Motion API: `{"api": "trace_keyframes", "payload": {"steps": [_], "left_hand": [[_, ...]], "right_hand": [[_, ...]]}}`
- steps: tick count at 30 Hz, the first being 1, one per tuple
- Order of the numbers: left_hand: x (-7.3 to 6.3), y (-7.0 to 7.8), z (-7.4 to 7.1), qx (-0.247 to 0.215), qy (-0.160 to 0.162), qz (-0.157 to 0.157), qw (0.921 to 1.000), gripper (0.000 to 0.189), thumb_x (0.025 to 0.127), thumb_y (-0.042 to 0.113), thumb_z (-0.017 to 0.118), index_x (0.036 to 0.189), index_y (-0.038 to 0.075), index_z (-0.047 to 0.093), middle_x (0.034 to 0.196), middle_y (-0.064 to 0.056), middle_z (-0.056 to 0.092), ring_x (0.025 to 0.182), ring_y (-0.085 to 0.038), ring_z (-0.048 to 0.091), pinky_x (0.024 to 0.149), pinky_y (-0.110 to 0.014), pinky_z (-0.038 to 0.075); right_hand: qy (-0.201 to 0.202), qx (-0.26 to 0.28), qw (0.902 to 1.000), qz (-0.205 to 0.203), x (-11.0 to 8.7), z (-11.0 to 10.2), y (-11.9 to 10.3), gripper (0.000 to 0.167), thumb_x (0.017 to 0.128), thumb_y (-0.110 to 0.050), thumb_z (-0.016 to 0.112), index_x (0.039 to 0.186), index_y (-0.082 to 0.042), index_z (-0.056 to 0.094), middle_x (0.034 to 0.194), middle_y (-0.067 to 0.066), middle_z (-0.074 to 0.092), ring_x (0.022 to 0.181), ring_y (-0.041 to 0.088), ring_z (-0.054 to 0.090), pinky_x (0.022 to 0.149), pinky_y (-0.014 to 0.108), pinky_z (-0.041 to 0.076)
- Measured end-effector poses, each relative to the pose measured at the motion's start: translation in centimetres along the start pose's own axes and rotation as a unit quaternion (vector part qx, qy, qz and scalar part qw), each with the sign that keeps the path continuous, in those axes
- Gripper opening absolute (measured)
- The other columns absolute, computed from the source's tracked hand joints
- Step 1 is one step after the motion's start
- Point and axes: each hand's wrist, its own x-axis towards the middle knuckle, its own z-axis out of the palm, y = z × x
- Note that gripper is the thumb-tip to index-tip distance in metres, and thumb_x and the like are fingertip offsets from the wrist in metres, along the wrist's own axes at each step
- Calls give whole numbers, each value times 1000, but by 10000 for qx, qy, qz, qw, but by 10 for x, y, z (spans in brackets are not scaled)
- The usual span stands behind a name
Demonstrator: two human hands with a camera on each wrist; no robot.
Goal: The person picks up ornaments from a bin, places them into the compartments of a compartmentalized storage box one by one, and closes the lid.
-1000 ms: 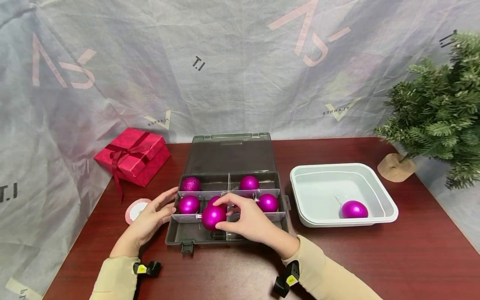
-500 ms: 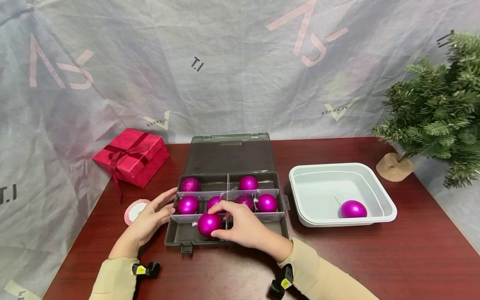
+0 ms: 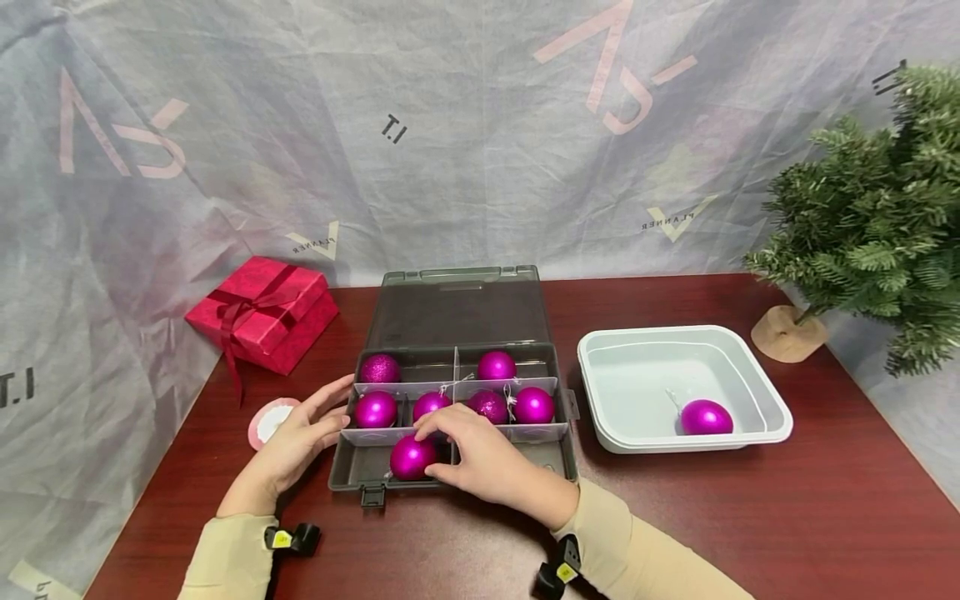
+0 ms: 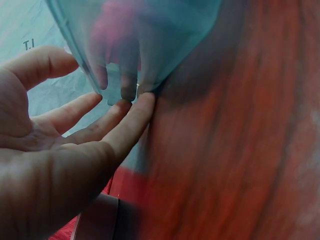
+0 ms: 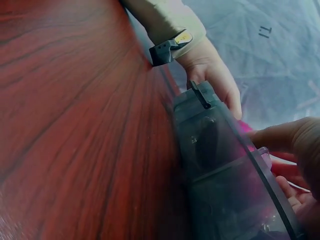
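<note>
An open, dark translucent compartment box (image 3: 367, 479) holds several magenta Christmas balls, some smooth and some glittery. In its front left compartment lies a smooth Christmas ball (image 3: 411, 459), its cap toward the lower left. My right hand (image 3: 487, 460) has curled fingers at this ball, index finger on top and thumb at its right side. At the box's left side my left hand (image 3: 300, 442) rests extended fingertips against the wall, also seen through the clear plastic (image 4: 165, 45) in the left wrist view. The right wrist view shows the right thumb (image 5: 277, 137) by the front wall.
A white tub (image 3: 637, 392) with one magenta ball (image 3: 707, 417) stands to the right. Behind it is a small artificial tree (image 3: 877, 225) on a wooden base. A red gift box (image 3: 266, 312) and a pink-and-white round item (image 3: 270, 423) are at the left.
My right hand has lowered the Christmas ball toward the front left into the front compartment, and the ball's cap has turned downward. The left hand has stayed at the box's side.
</note>
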Motion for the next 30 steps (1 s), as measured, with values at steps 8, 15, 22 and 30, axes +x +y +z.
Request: {"api": "trace_keyframes", "payload": {"steps": [8,15,22,30], "left_hand": [[1,-1,0,18,-24,-68,10000,66,103,11,55,162,8,23,162,-23,22,129,-9,44,97,-24,46],[1,0,0,1,-42,25,10000,66,104,10,54,162,7,23,161,-25,22,129,-9,45,97,-24,47],[1,-1,-2,43,-26,-20,10000,67,104,10,54,162,7,22,162,-26,20,128,-9,46,97,-23,47],[1,-1,-1,16,-10,-10,10000,67,103,9,55,162,7,23,161,-26,21,126,-5,48,97,-23,47]], "right_hand": [[244,80,9997,-58,-4,-19,0,30,87,-13,80,115,-10,68,120,0,70,112,16,61,96,35,48],[775,157,9961,402,-22,-70,8,24,91,-16,77,114,-10,71,113,-2,72,109,17,65,96,41,51],[773,581,9906,966,-51,-124,30,24,92,-6,75,115,-6,70,111,8,72,102,28,68,92,46,53],[912,663,9792,1686,-87,-178,53,26,96,-6,70,122,0,68,120,12,69,106,19,69,90,27,53]]}}
